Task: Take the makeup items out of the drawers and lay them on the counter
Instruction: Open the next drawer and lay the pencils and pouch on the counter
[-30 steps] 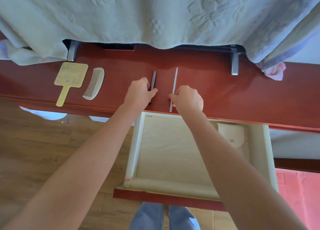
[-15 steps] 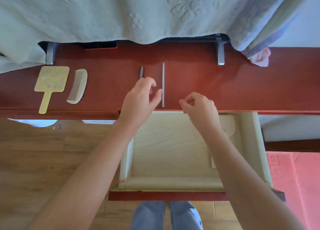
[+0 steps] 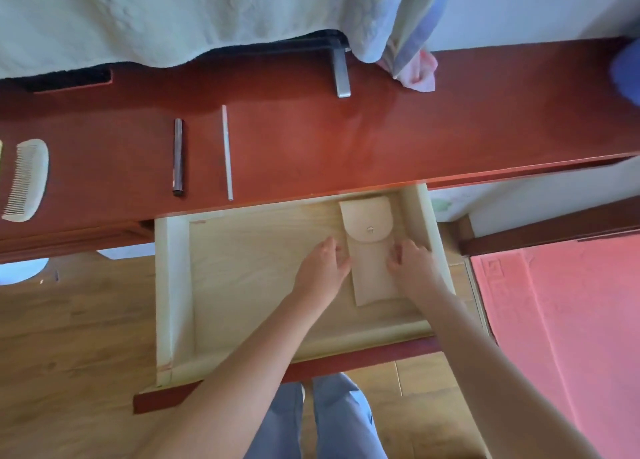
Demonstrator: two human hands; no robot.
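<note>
- Left hand (image 3: 323, 268) in the open drawer (image 3: 173, 285), fingers loosely curled and narrow, fingertips at the left long edge of the pouch (image 3: 372, 261); touching or just beside it, not closed on anything.
- Right hand (image 3: 412, 268) mirrors it on the pouch's right edge, fingers bent, holding nothing that I can see.
- Pouch: pale beige, flat, flap with a snap at its 12 o'clock end; lies against the drawer's right wall, at about 2 o'clock within the drawer. Rest of the drawer floor looks bare.
- Step in hand, as I judge it: pick-up of the last item in this drawer. Next move calls for getting fingertips under both thin edges, since the pouch lies flat on the wood, then a lift clear of the drawer wall toward 12 o'clock.
- Tabletop (image 3: 450, 129): glossy red-brown wood. Already laid out at 11 o'clock from the hands: a dark stick (image 3: 178, 157) and a thin white stick (image 3: 227, 153), parallel, apart. A comb (image 3: 24, 179) at 9 o'clock, frame edge. Free space to the right of the sticks.
- Room: pale embossed cloth (image 3: 173, 15) draped at 12 o'clock, metal bracket (image 3: 341, 74) under it, wood floor (image 3: 69, 337), pink mat (image 3: 561, 320) at 3 o'clock.
</note>
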